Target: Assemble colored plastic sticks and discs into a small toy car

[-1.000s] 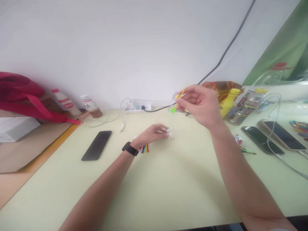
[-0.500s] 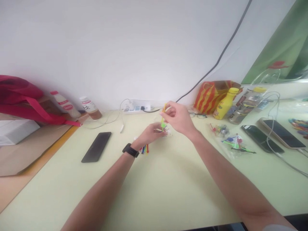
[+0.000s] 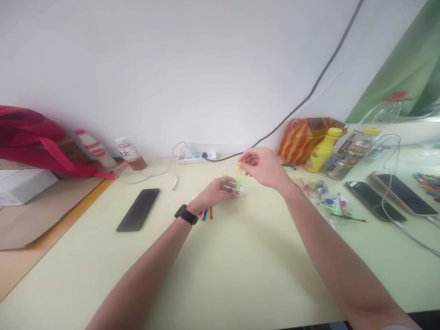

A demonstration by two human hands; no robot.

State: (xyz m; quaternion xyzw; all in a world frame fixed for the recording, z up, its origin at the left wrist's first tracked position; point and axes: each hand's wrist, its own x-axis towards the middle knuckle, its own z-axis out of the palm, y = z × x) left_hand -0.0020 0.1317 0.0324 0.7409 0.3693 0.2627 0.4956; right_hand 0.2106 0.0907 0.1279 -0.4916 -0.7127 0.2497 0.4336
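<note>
My left hand (image 3: 218, 190), with a black watch on its wrist, is closed around small plastic parts. A bright green plastic piece (image 3: 238, 183) shows at its fingertips, with clear and dark bits beside it that are too small to make out. Above and to the right, my right hand (image 3: 264, 167) pinches a small yellow plastic piece (image 3: 239, 167) between thumb and finger. The yellow piece is close over the green one; whether they touch I cannot tell. Several red, blue and yellow plastic sticks (image 3: 207, 213) lie on the table beside my left wrist, partly covered by it.
A black phone (image 3: 138, 210) lies at left. Clear bags of colourful plastic parts (image 3: 338, 204) and two more phones (image 3: 374, 200) are at right. Bottles, a striped bag (image 3: 292, 142) and a power strip (image 3: 195, 156) line the wall. White cables cross the table.
My right hand has shifted right and slightly down. The yellow piece, which stood upright as a long stick over the green one, now shows shorter. My left hand has barely moved.
</note>
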